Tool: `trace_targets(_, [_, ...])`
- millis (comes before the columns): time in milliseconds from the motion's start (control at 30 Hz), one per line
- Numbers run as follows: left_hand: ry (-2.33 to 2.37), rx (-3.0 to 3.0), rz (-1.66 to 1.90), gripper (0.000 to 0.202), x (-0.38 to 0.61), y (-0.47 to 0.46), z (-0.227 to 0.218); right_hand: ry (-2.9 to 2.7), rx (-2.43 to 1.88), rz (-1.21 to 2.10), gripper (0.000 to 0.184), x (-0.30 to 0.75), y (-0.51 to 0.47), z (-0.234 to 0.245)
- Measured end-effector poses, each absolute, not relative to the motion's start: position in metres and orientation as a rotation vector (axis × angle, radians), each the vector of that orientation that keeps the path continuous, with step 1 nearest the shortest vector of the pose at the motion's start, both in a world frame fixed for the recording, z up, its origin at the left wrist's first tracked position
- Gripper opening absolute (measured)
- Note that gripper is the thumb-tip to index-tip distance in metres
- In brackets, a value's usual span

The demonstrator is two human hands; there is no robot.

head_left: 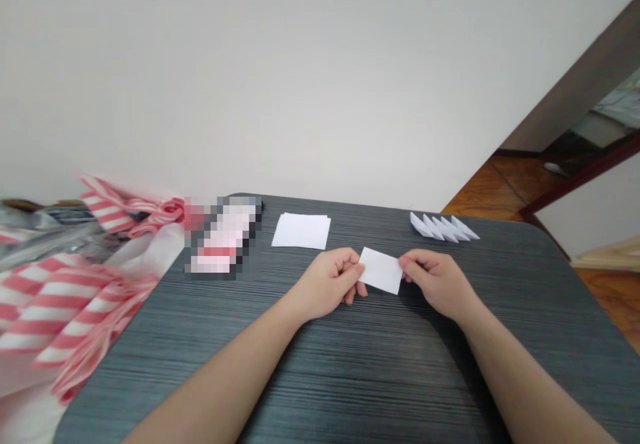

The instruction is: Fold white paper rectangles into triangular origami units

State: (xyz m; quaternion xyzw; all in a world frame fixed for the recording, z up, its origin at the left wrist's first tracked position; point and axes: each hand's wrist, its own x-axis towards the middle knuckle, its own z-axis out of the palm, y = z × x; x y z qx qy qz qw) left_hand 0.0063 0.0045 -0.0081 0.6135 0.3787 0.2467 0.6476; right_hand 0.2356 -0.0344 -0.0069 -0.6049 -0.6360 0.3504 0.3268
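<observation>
A small white rectangle of paper (pixel 381 271) is held between my two hands, tilted slightly down to the right, over the dark table. My left hand (pixel 331 279) pinches its left edge between thumb and fingers. At the opposite edge, my right hand (pixel 437 279) grips it the same way. Beyond my left hand lies a short stack of white paper sheets (pixel 301 231), its edges a little uneven. Farther off to the right, several folded white paper pieces (pixel 443 228) stand in an overlapping row with pointed ends.
The dark, wood-grained table (pixel 370 377) has rounded corners and meets a white wall (pixel 320 84). A blurred-out phone-like object (pixel 225 236) lies at its left. Red-and-white striped cloth (pixel 65 304) is heaped beside the left edge. Wooden floor (pixel 475 187) shows at right.
</observation>
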Motion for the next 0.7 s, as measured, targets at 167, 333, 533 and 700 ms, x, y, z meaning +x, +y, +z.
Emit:
trace_targets(167, [0.808, 1.371, 0.568, 0.021, 0.005, 0.005, -0.011, -1.710, -1.537, 0.918, 0.026, 0.236, -0.036, -0.004])
trace_targets(333, [0.737, 1.347, 0.596, 0.028, 0.003, 0.005, -0.012, -1.741, -1.485, 0.978, 0.027, 0.234, -0.037, -0.001])
trace_targets(533, [0.779, 1.439, 0.540, 0.041, -0.001, 0.002, -0.009, -1.748, -1.455, 0.985, 0.027, 0.229, -0.038, 0.002])
trace_targets(700, [0.782, 1.565, 0.533, 0.046, -0.001, 0.002, -0.003, -1.758, -1.463, 0.993, 0.027, 0.225, -0.039, 0.003])
